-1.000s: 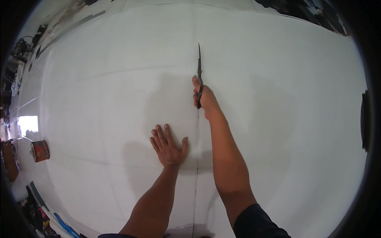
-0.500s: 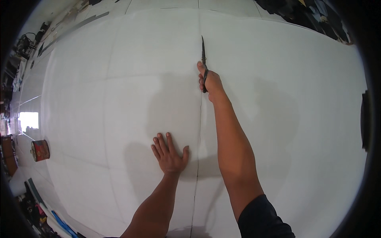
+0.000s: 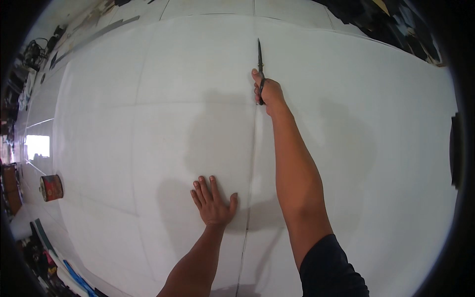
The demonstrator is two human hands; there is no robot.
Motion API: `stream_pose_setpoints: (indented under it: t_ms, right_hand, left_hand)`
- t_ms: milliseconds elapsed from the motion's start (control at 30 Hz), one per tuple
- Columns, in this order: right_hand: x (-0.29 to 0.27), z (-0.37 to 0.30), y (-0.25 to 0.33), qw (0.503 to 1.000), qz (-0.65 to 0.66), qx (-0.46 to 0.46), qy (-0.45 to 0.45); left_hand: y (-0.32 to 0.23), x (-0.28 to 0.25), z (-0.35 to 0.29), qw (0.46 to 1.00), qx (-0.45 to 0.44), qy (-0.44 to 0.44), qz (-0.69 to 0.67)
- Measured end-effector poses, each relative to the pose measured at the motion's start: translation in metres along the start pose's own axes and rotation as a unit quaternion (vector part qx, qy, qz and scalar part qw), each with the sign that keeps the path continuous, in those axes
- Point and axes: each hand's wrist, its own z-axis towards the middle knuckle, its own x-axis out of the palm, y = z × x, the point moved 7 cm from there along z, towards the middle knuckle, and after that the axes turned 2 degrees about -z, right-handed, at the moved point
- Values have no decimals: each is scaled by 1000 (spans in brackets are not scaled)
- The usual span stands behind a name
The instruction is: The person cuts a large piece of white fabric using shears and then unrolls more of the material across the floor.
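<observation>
One pair of scissors (image 3: 261, 64) stands on edge over one large white sheet (image 3: 168, 64), blades pointing away from the person; whether the blades are parted I cannot tell. The right hand (image 3: 271, 92) is wrapped around the scissors' handles. One thin dark line (image 3: 254, 143) runs along the sheet from the scissors toward the person. The left hand (image 3: 215, 210), nearer the person and left of the scissors, lies palm down with five digits spread. One round tin (image 3: 51, 188) sits far left of the scissors.

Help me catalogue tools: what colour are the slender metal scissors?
The slender metal scissors look nearly black in the head view.
</observation>
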Motion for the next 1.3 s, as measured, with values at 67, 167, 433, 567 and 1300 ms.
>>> stream_pose_setpoints:
  t_ms: [67, 167, 433, 567, 1300]
  right_hand:
    - [3, 0, 6, 1000, -12, 1, -4]
    - [10, 11, 18, 997, 19, 67, 32]
    - [8, 54, 24, 999, 19, 6, 28]
    - [13, 63, 44, 997, 47, 41, 42]
    - [0, 138, 71, 993, 19, -108, -43]
  left_hand:
    - [3, 0, 1, 1000, 0, 4, 1]
    - [8, 5, -1, 1000, -5, 10, -9]
    - [3, 5, -2, 1000, 6, -3, 0]
    - [8, 9, -5, 1000, -10, 21, -3]
    - [2, 5, -5, 1000, 11, 7, -13]
